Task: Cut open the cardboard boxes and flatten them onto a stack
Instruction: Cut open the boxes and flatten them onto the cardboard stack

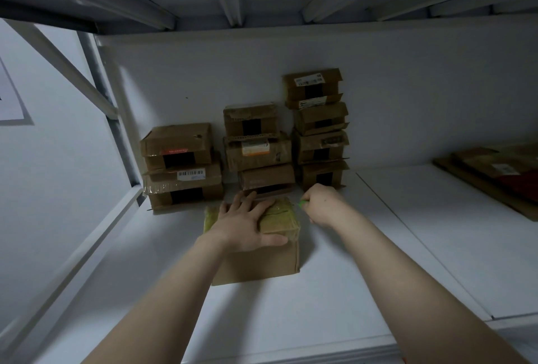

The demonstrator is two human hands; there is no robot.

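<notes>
Brown cardboard box point(259, 264), its top wrapped in yellowish tape, stands on the white shelf point(320, 305) before me, and my left hand point(244, 225) lies flat on its top, fingers straight and spread. My right hand point(321, 205) is clenched round a green cutter point(301, 203) at the box's far right top edge. Three stacks of boxes point(256, 154) stand behind it against the wall, and flattened cardboard point(495, 177) lies far right.

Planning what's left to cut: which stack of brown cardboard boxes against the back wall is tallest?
The right-hand stack of brown cardboard boxes: it is four high, while the middle stack and left stack are three high each.
</notes>
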